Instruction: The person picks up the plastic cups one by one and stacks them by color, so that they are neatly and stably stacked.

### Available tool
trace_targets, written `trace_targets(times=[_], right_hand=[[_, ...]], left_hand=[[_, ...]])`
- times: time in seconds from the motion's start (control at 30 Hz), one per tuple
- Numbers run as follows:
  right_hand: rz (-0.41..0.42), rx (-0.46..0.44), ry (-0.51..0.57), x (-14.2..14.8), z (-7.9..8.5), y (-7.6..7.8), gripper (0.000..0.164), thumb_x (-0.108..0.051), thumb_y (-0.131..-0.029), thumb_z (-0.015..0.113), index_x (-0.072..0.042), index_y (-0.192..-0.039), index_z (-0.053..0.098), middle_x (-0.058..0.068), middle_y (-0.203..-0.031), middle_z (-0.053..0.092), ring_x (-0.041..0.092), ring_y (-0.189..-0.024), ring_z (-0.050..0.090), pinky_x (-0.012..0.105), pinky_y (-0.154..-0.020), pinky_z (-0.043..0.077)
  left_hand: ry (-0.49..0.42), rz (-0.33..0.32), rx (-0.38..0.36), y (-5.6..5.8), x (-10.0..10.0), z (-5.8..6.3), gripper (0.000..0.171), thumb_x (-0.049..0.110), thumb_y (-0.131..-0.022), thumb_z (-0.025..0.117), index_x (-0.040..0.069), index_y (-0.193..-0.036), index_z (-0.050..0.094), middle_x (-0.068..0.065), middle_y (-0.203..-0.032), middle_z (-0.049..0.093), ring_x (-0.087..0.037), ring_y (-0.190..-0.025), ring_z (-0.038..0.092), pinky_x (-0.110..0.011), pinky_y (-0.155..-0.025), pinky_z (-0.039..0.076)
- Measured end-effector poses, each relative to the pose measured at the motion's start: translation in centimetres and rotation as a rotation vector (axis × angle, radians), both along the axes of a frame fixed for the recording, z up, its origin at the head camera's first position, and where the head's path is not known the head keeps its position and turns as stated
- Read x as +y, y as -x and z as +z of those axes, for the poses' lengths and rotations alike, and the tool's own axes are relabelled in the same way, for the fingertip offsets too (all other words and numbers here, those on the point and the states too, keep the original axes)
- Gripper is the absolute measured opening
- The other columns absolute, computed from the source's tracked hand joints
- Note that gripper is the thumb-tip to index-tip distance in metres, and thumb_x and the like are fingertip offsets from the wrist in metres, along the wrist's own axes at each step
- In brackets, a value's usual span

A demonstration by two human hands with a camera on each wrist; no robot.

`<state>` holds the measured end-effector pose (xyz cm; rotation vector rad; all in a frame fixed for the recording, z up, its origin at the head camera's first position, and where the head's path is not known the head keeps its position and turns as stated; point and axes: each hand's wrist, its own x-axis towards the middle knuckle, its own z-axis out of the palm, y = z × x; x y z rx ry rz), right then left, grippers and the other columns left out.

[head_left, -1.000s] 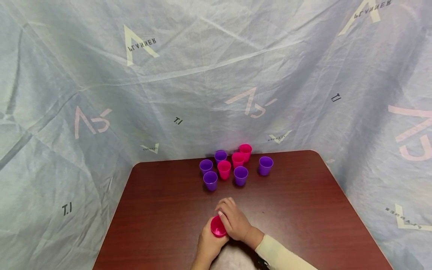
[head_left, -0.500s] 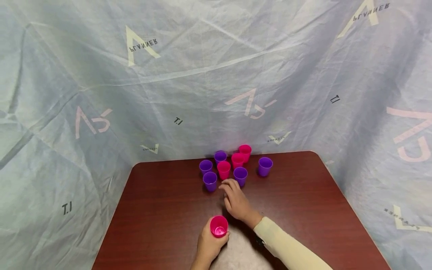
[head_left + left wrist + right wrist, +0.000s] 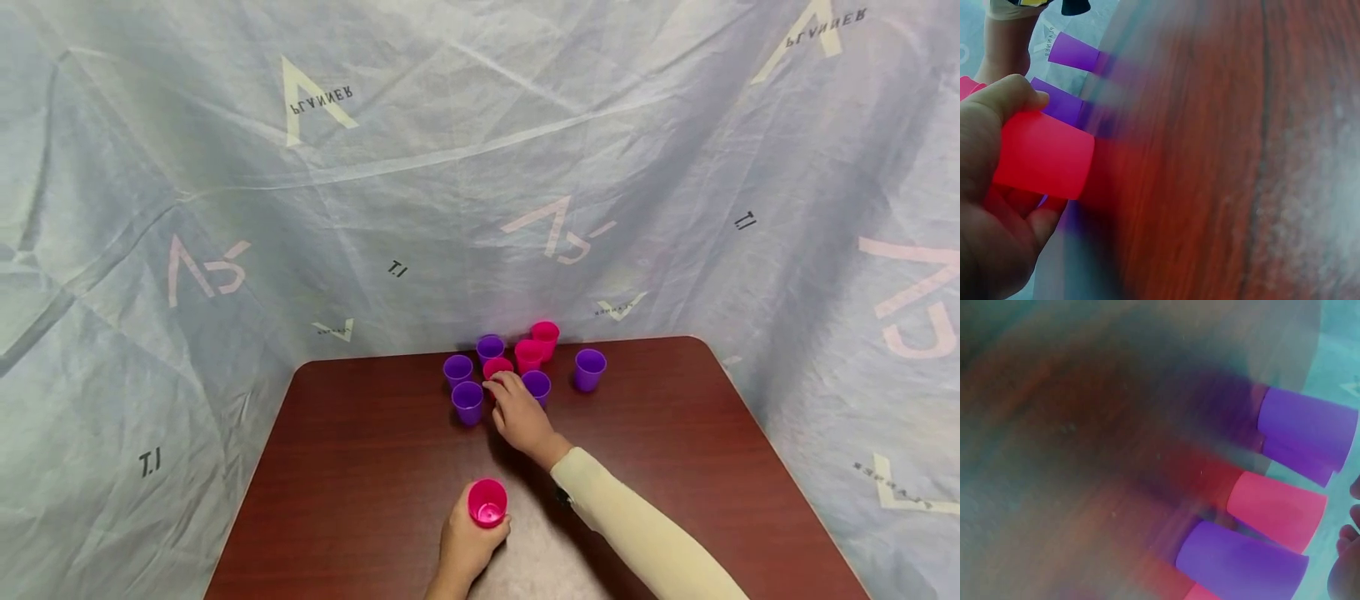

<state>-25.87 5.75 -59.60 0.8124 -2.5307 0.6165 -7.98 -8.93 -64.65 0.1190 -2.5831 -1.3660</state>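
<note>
1. Over at the table (image 3: pixel 360 467), the right hand (image 3: pixel 522 419) has gone up to the cluster at the centre of the frame; a second ago it was down by the held cup, and half a second ago just below the cluster.
2. Its fingers are loosely bent, gripping nothing that I can see. From the head view they cover most of the middle pink cup (image 3: pixel 498 367); the right wrist view shows the fingertips at its right edge, apart from the cup rims.
3. The left hand (image 3: pixel 463 546) has stayed at lower middle, fingers and thumb wrapped round the held pink cup (image 3: pixel 487 503).
4. Close about the right hand stand the front purple cup (image 3: pixel 467 404) on its left and the near purple cup (image 3: pixel 537 387), partly hidden, on its right.
5. Behind are the left purple cup (image 3: pixel 457 370), the back purple cup (image 3: pixel 491 347) and two more pink cups (image 3: pixel 529 356); the far purple cup (image 3: pixel 589 372) stands apart to the right.
6. The cream sleeve (image 3: pixel 637 525) slants in from lower right, and printed cloth (image 3: pixel 450 217) hangs around the table.
7. All the cups stand mouth up. The held one shows its pink inside down to a shiny bottom; the others' bottoms I can't make out.
</note>
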Motion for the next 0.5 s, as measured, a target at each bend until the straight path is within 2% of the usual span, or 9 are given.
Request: trace_targets(times=[0.17,0.5], right_hand=[[-0.023,0.016,-0.049,-0.1,0.0,1.0,0.052,-0.001,-0.085,0.077,-0.002,-0.135,0.065,0.014,-0.132,0.062,0.032,-0.129,0.059,0.041,-0.116,0.049],[-0.017,0.051,-0.066,-0.3,-0.2,1.8,0.038,0.005,-0.084,0.069,-0.007,-0.121,0.071,0.010,-0.115,0.065,0.029,-0.113,0.063,0.042,-0.099,0.056]], left_hand=[[-0.020,-0.008,-0.008,0.0,0.0,0.0,0.063,0.024,-0.064,0.096,0.019,-0.120,0.068,0.004,-0.102,0.077,-0.014,-0.095,0.074,-0.033,-0.083,0.061],[-0.023,-0.009,-0.005,0.0,-0.1,-0.1,0.064,0.022,-0.065,0.095,0.018,-0.122,0.067,0.004,-0.103,0.077,-0.017,-0.096,0.074,-0.033,-0.083,0.061]])
